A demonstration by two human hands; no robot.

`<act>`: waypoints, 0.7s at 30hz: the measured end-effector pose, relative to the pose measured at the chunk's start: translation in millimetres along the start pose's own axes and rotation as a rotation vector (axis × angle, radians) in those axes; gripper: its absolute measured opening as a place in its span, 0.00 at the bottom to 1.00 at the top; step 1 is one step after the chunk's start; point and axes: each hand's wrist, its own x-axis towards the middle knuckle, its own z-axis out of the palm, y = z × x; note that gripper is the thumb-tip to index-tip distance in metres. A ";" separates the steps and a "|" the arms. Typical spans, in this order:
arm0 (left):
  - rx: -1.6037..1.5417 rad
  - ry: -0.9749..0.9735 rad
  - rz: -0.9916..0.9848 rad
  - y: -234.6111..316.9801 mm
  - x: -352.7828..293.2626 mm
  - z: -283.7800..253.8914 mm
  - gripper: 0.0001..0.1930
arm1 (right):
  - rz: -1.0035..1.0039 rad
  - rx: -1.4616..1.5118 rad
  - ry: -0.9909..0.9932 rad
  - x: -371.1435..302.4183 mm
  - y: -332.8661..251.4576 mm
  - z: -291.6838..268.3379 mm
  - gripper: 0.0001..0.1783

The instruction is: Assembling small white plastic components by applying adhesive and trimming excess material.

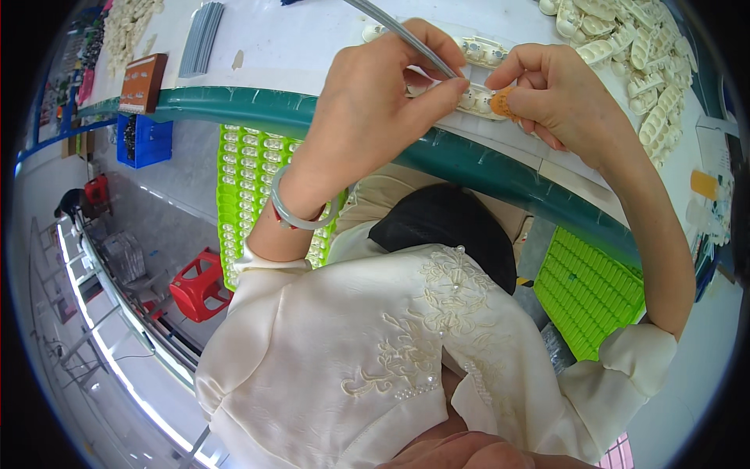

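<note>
My left hand (391,98), with a pale bangle at its wrist, is closed around a long, thin grey strip (398,31). The strip slants from the far edge down to my thumb and forefinger, above a cream plastic part (476,100) with small round fittings. My right hand (551,98) has its fingers curled in a pinch at the right end of that part. An orange cover (502,102) sits on one of its fingertips. Whatever the pinch holds is too small or hidden to make out. Just beyond lies a similar cream part (483,51).
Cream parts (644,62) are heaped at the far right. More grey strips (203,39) lie left, near a brown box (143,84). A green padded edge (234,105) borders the white table. Green trays (254,168) and a red stool (199,285) stand below.
</note>
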 end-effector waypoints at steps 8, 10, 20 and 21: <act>0.232 0.072 -0.053 2.3 -7.0 14.2 0.06 | -0.040 -0.112 0.012 -1.4 -4.4 1.2 0.07; 0.227 0.083 -0.062 3.8 -6.5 16.3 0.05 | -0.075 -0.165 0.019 -0.4 -3.5 1.6 0.07; 0.146 0.153 -0.075 9.0 -9.0 22.7 0.05 | -0.055 -0.127 -0.097 10.6 0.0 -5.5 0.04; 0.147 0.163 -0.088 12.8 -6.6 18.4 0.05 | -0.038 -0.122 -0.108 13.0 -0.8 -5.0 0.05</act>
